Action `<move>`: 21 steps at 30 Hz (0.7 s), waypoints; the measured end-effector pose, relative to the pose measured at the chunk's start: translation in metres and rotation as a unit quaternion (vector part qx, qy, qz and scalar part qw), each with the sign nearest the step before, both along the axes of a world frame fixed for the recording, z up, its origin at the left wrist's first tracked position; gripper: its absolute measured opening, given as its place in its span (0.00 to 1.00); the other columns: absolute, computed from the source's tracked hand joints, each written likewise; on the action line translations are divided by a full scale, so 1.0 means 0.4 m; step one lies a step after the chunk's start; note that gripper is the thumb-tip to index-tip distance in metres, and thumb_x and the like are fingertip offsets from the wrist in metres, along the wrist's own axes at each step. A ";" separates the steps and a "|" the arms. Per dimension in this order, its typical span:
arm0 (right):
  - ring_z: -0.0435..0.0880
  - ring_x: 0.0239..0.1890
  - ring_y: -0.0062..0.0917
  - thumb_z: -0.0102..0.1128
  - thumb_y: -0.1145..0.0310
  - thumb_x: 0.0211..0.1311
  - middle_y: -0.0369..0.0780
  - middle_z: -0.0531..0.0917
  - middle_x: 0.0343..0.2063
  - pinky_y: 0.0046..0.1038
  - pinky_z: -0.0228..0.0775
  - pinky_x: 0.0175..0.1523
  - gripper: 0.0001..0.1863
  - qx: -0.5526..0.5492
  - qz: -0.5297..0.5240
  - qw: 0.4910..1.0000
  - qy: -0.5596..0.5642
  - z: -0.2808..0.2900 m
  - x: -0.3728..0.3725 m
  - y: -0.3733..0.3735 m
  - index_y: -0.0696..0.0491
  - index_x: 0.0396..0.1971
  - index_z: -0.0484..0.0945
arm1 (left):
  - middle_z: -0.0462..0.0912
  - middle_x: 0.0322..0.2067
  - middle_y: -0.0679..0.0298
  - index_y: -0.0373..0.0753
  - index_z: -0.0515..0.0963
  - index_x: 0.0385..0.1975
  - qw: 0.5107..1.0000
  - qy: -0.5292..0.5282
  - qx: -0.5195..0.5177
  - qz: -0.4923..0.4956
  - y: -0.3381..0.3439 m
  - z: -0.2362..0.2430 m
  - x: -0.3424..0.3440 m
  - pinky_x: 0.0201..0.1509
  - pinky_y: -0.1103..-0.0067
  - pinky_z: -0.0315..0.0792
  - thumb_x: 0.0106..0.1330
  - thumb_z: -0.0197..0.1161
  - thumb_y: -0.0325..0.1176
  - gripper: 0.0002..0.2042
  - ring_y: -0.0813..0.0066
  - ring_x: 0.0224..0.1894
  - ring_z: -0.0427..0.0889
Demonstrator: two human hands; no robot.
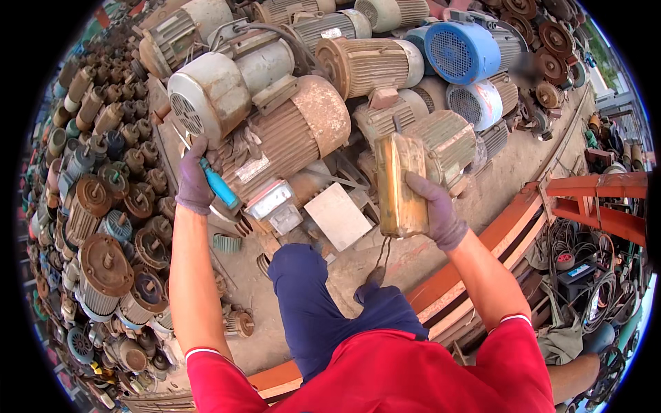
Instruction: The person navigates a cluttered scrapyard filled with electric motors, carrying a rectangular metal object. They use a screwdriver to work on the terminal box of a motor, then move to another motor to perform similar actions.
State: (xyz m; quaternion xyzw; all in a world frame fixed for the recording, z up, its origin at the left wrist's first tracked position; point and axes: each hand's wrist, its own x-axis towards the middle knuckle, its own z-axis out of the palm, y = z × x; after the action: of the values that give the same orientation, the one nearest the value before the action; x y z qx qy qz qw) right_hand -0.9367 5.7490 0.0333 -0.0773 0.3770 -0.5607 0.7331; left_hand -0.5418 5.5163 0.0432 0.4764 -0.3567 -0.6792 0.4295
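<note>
Both my hands wear dark purple-grey gloves. My left hand (195, 177) is closed round a teal-handled screwdriver (220, 184), its thin metal shaft pointing up to the left. It is beside a big rusty ribbed electric motor (275, 141). My right hand (438, 212) grips a worn, yellowish-brown box-shaped metal piece (401, 186) by its right side. A short dark stem sticks up from that piece, and two thin dark wires hang below it. Between my hands, lower down, lie a small silver metal box (273, 205) and a flat pale plate (338, 216).
A grey motor (210, 93) and a blue motor (463, 51) belong to the pile ahead. Many small rusty motors (103, 272) crowd the left. Along the right run orange-red steel beams (482, 255), with tangled cables (595, 289) beyond them. My legs stand on a dusty floor (258, 330).
</note>
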 end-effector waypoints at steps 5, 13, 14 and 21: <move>0.85 0.56 0.39 0.57 0.58 0.76 0.49 0.82 0.57 0.43 0.81 0.62 0.30 -0.096 0.029 0.990 0.099 0.412 -0.048 -0.338 0.59 0.70 0.65 | 0.67 0.19 0.73 0.36 0.80 0.37 0.996 -0.064 -0.061 -0.015 -0.355 0.183 -0.036 0.25 0.82 0.59 0.76 0.60 0.45 0.16 0.82 0.21 0.65; 0.87 0.53 0.38 0.54 0.58 0.79 0.48 0.83 0.54 0.43 0.82 0.59 0.26 0.021 -0.152 0.979 0.136 0.730 -0.102 -0.241 0.59 0.67 0.70 | 0.75 0.19 0.69 0.33 0.85 0.30 0.986 -0.159 -0.006 -0.045 -0.665 0.148 -0.116 0.28 0.77 0.66 0.70 0.65 0.42 0.16 0.77 0.21 0.71; 0.87 0.53 0.37 0.53 0.59 0.79 0.47 0.83 0.54 0.42 0.83 0.58 0.26 0.040 -0.187 0.970 0.149 0.743 -0.103 -0.210 0.60 0.67 0.69 | 0.74 0.19 0.69 0.33 0.85 0.30 0.990 -0.138 -0.002 -0.026 -0.681 0.143 -0.103 0.28 0.76 0.67 0.68 0.66 0.42 0.15 0.77 0.21 0.71; 0.88 0.49 0.34 0.53 0.59 0.79 0.45 0.85 0.50 0.39 0.84 0.54 0.22 0.118 -0.326 0.925 0.153 0.930 -0.140 0.115 0.58 0.63 0.72 | 0.71 0.17 0.69 0.34 0.81 0.26 0.982 -0.156 0.096 -0.055 -0.664 0.184 -0.103 0.26 0.77 0.65 0.66 0.63 0.39 0.13 0.77 0.20 0.69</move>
State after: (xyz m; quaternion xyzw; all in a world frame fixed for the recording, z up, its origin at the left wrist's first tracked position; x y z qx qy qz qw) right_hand -0.9925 5.7949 0.4053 0.0520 0.5526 -0.7018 0.4466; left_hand -0.5829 5.2507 0.1169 0.5951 -0.3776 -0.6504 0.2833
